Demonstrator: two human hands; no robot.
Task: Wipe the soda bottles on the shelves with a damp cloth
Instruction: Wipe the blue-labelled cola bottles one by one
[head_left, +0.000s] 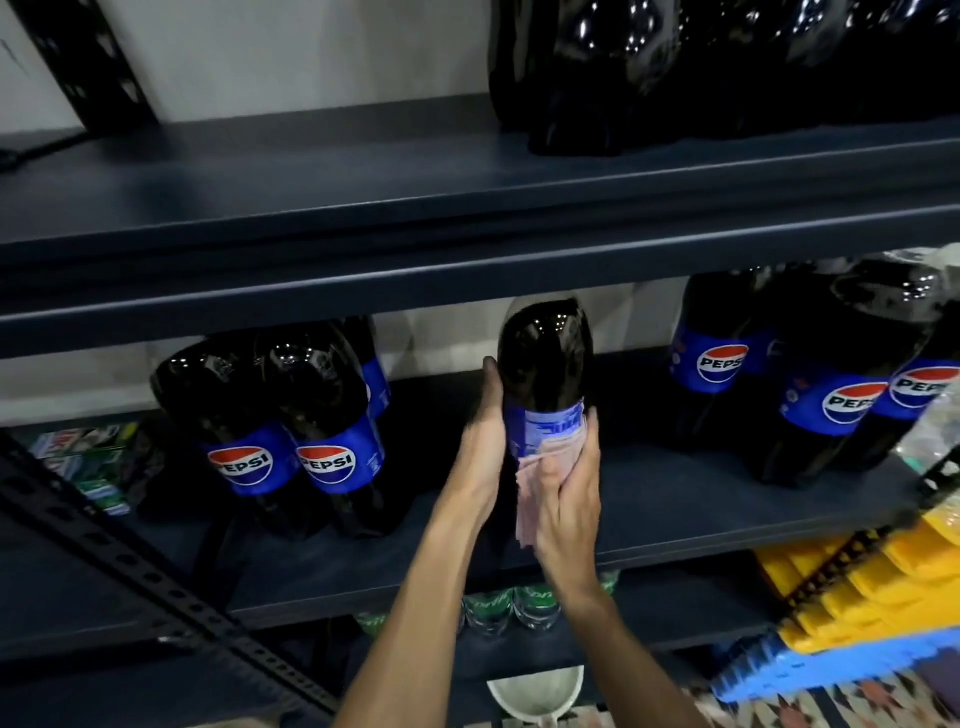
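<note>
axis: dark plastic cola bottle (545, 358), upright between hands
fingers: left hand (483, 447) grips it, right hand (569, 504) pins pink cloth (550, 451) on

Shop stockroom: metal shelves (467, 291) stacked with Pepsi bottles (332, 415).

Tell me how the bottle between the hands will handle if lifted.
Probably heavy for its size: the bottle looks full of dark soda. Likely slippery: its glossy plastic shines, and the left hand and right hand, with the cloth, both hold it. Tall and narrow, it may tip if pushed high.
</note>
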